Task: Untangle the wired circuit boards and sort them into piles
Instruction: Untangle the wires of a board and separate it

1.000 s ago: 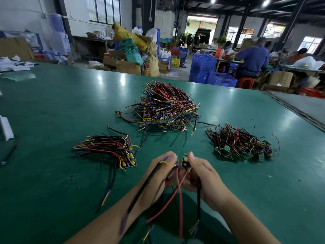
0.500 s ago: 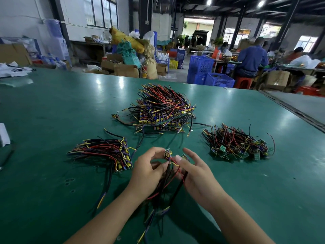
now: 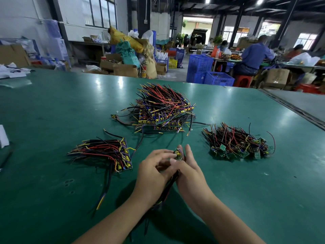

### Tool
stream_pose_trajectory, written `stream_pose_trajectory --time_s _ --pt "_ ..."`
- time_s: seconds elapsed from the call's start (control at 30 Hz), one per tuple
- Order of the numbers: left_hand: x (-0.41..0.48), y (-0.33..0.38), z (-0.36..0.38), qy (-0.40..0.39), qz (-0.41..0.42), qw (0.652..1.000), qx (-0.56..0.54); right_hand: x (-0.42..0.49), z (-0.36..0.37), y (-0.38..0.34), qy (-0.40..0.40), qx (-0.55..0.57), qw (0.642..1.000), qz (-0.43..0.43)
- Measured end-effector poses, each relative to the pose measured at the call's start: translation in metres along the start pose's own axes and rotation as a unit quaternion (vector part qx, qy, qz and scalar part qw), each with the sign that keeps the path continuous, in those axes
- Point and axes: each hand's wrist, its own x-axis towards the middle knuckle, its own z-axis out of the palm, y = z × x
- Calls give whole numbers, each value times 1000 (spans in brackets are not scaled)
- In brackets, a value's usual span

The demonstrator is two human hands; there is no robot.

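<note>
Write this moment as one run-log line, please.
left hand: grips wired board | right hand: pinches same board | wires: hang below hands | left pile, centre pile, right pile: on table

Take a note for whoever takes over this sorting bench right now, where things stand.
Left hand and right hand both hold one small board between them, wires trailing below.
On the table: tidy left pile, big tangled far pile, right pile of green boards.
Done: side piles started.
Left: drop the held board on its matching pile, then likely untangle the far pile.
</note>
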Motion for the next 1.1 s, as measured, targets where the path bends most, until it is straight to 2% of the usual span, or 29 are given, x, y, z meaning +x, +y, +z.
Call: stream_pose_trajectory --time_s 0.13,0.3,0.37,0.47,0.63,0.7,0.87,1.0,1.07,1.1 --pt "1 -1 -2 42 2 998 36 -1 3 5 -10 -1 1000 -6" --pt "-1 -5 -3 -25 26 991 132 1 -1 2 -27 -34 999 -8" --pt "2 -6 -6 -13 27 988 152 0 -2 0 -50 -68 996 9" --pt "9 -4 -9 27 43 991 123 -1 -2 -4 -102 -74 991 39" --pt "14 -2 -12 63 48 994 72 0 -3 -17 -77 -82 992 54" --pt "14 -3 -12 41 57 996 60 -1 -3 -22 -99 -107 987 67" --pt "15 -6 -17 -12 109 980 168 -2 -12 -31 -107 -225 960 129" --pt "15 0 -19 -66 22 988 136 -2 -15 -27 -35 -178 978 108" --pt "16 2 -29 -157 -41 979 124 0 -18 -28 -4 -129 987 98" --pt "17 2 -35 -223 -56 962 149 1 -20 -30 6 -100 990 95"
